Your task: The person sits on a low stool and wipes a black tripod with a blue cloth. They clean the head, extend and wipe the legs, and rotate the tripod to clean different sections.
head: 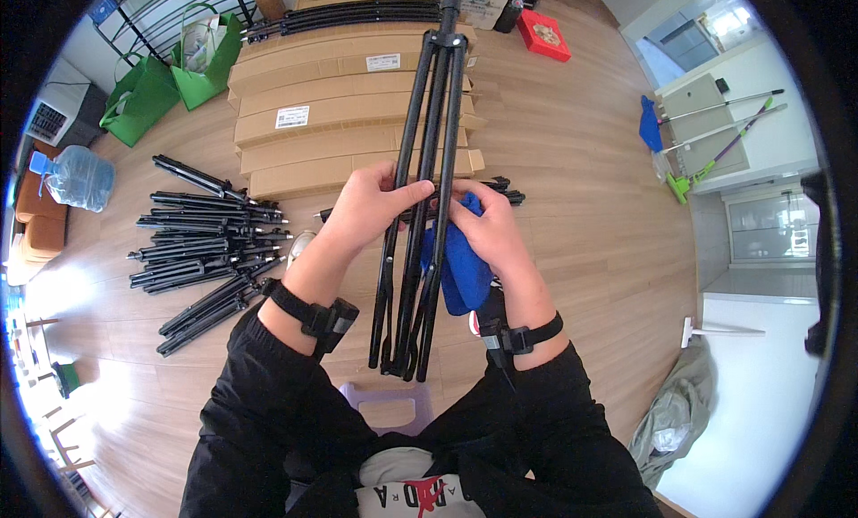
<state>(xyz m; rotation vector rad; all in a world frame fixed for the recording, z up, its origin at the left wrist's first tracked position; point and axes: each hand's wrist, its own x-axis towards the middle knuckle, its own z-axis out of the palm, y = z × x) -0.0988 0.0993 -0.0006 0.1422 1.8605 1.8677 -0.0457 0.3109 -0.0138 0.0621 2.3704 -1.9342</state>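
A folded black light-stand tripod (429, 139) hangs upright-to-tilted in front of me, its leg ends toward my lap and its upper end running out past the top of the view. My left hand (362, 206) is closed around its legs, thumb laid across the front. On the other side, my right hand (488, 226) pinches a blue cloth (467, 270) against the right-hand leg. The cloth droops below my fingers. Behind both hands, another black stand (511, 191) lies on the floor, mostly hidden.
Several folded stands (208, 240) lie in a row at left. Long cardboard boxes (335, 116) lie ahead, more stands (362, 12) at their far end. A purple stool (389, 411) is between my legs. Green bags (144, 99), a water jug (80, 176) and a red box (544, 35) stand around.
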